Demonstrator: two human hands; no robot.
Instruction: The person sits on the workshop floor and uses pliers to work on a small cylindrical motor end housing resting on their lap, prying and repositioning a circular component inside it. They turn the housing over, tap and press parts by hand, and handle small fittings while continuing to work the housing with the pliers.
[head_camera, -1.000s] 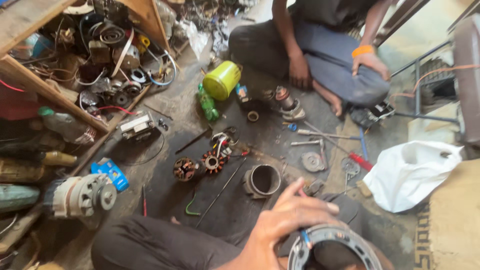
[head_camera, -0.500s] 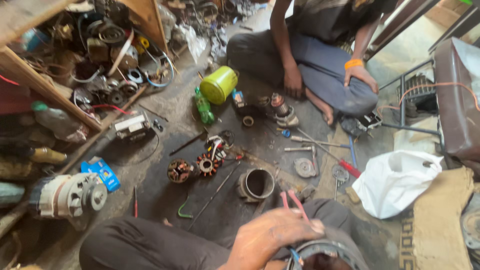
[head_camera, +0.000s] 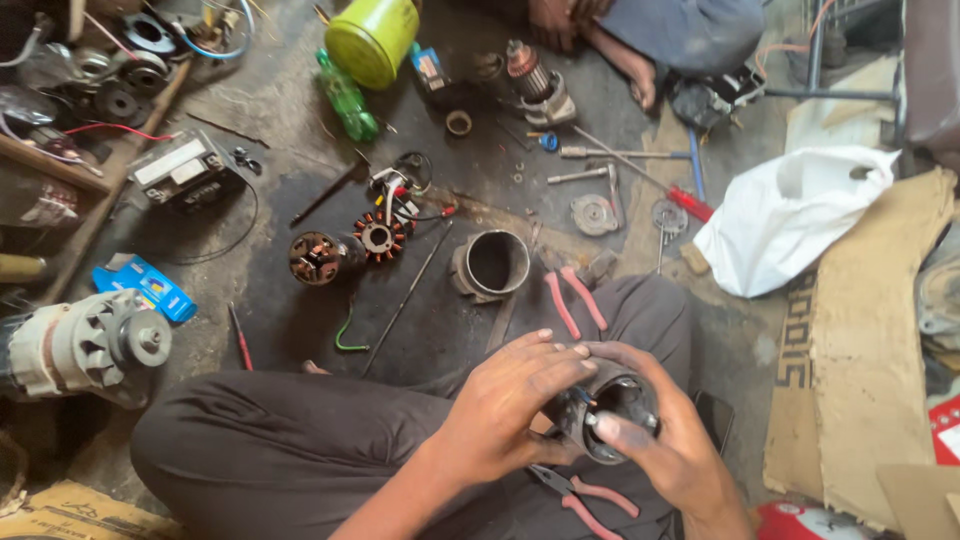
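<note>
Together, the left hand (head_camera: 505, 410) and the right hand (head_camera: 665, 440) were clamped on a dark round metal motor housing (head_camera: 612, 408) above the lap. Pink-handled pliers (head_camera: 590, 497) lay just below it on the dark trousers (head_camera: 280, 450).

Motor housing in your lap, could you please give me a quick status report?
Both hands on it: left hand grips the top, right hand cups the side. Motor housing held over the lap. Pink-handled pliers lie just beneath.

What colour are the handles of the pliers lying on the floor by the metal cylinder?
Pink, on the pliers beside the metal cylinder; the head view shows them.
</note>
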